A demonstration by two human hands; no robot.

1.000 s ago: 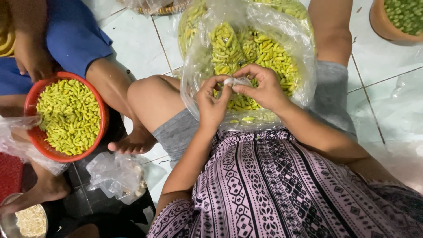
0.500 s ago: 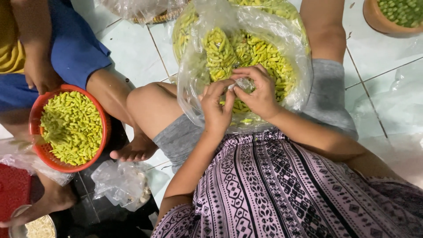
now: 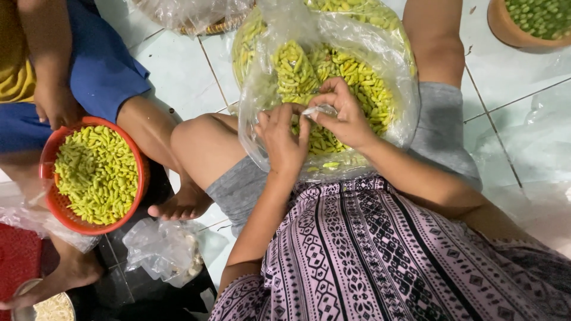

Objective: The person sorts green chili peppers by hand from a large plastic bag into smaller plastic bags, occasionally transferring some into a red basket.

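Clear plastic bag (image 3: pixel 380 77) is sitting full of small yellow-green chillies (image 3: pixel 357 77); left hand (image 3: pixel 284 141) and right hand (image 3: pixel 345 116) are both pinching its twisted mouth (image 3: pixel 315 110) closed.

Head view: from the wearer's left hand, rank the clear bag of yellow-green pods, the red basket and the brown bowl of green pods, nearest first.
1. Clear bag of yellow-green pods: touching the left hand, between the knees.
2. Red basket: off to the left, by the other person's legs.
3. Brown bowl of green pods: top right corner, farthest.
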